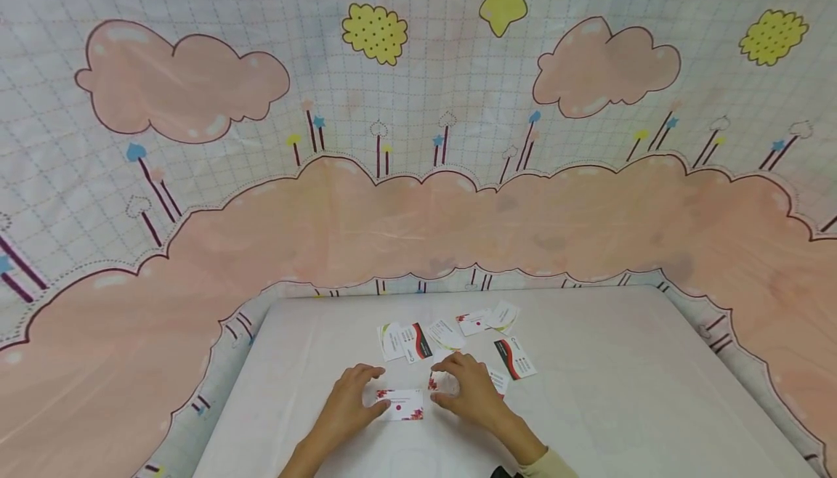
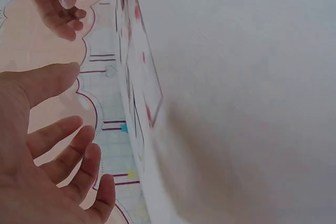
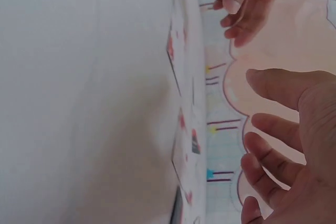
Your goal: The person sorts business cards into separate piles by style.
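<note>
Above the white table my left hand [image 1: 351,399] hovers at the left end of a white business card [image 1: 407,407] with red floral corners and a red dot. Its thumb and fingers are spread apart around empty air, as the left wrist view shows for the left hand [image 2: 58,145]. My right hand [image 1: 472,392] hangs over a second red-floral card [image 1: 434,381], partly covering it. The right wrist view shows the right hand [image 3: 294,145] with thumb and fingers parted and nothing between them.
Farther back lie a black-and-red card [image 1: 415,343], a green-edged card [image 1: 391,341], another green-edged card [image 1: 446,334] and a floral card [image 1: 474,322] overlapping a further one. Right of my right hand is a black-and-red card [image 1: 515,358]. A cloud-patterned curtain [image 1: 458,227] surrounds the table [image 1: 615,405].
</note>
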Motion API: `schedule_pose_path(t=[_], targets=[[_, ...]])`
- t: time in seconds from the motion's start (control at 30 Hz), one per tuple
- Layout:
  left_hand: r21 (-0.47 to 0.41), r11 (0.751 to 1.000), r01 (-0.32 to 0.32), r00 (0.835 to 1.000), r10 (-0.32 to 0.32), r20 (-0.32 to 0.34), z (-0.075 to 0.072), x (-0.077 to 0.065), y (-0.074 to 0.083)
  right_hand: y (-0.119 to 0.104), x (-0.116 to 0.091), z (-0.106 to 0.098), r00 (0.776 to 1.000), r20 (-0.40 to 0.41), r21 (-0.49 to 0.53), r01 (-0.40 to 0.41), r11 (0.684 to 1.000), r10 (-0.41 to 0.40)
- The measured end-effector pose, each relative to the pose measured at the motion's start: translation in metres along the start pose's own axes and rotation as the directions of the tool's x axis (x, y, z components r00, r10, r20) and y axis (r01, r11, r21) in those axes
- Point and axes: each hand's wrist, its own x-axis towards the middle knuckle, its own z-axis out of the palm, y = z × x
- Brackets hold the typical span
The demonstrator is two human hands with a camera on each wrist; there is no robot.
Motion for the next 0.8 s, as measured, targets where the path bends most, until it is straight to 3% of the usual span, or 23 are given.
schedule_pose_path(t=[0.3,0.43,0.8], targets=[[-0.079,0.996,0.04,0.996,-0.046,-0.079,0.01,0.012,0.023,0.009,0.005,-0.023,0.996,-0.078,0.035,-0.028,0.999,0.031],[-0.102,0.994,0.051,0.995,-0.059,-0.077,0.018,0.019,0.036,0.016,0.009,-0.031,0.993,-0.089,0.061,-0.075,0.995,0.08],[-0.038,0.997,0.062,0.993,-0.065,-0.102,0.047,0.033,0.059,0.038,0.023,-0.035,0.989,-0.048,0.079,-0.133,0.988,0.137]])
